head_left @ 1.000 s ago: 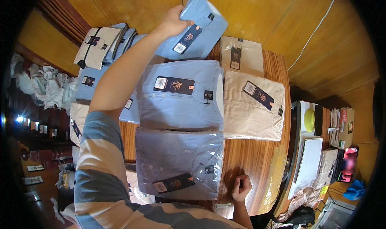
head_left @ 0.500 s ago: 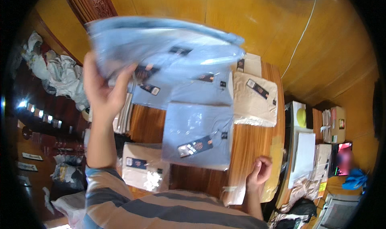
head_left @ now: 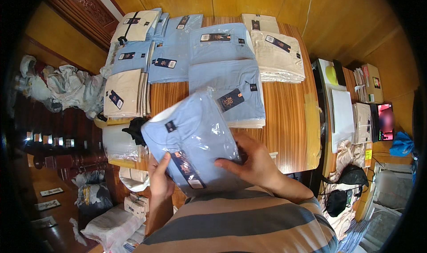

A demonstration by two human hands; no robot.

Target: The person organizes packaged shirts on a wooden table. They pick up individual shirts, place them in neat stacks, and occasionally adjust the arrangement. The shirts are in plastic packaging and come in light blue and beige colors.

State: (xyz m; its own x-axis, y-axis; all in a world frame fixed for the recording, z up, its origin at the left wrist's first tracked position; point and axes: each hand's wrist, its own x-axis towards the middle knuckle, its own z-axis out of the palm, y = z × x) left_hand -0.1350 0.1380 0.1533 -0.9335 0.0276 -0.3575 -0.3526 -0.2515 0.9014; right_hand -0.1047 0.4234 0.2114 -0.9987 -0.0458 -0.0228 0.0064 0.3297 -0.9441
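A folded blue shirt in a clear plastic bag (head_left: 195,135) is held tilted in front of my body, above the near edge of the table. My left hand (head_left: 161,177) grips its lower left edge, thumb on top beside a dark hang tag (head_left: 188,169). On the opposite edge my right hand (head_left: 253,162) is closed, its thumb pressing the bag's face. The fingers of both hands are partly hidden under the package. Just beyond it lies a pile of bagged blue shirts (head_left: 240,82), partly covered by the held one.
Bagged beige shirts (head_left: 280,55) lie at the table's far right, with more beige ones (head_left: 124,90) at the left. Clear plastic bags (head_left: 120,144) rest at the near left corner. A side desk (head_left: 322,115) with papers and a lit screen (head_left: 386,122) stands to the right.
The bagged blue shirt has come down from high at the upper left to close before me. My right hand has moved up and taken hold of it. The view has shifted too.
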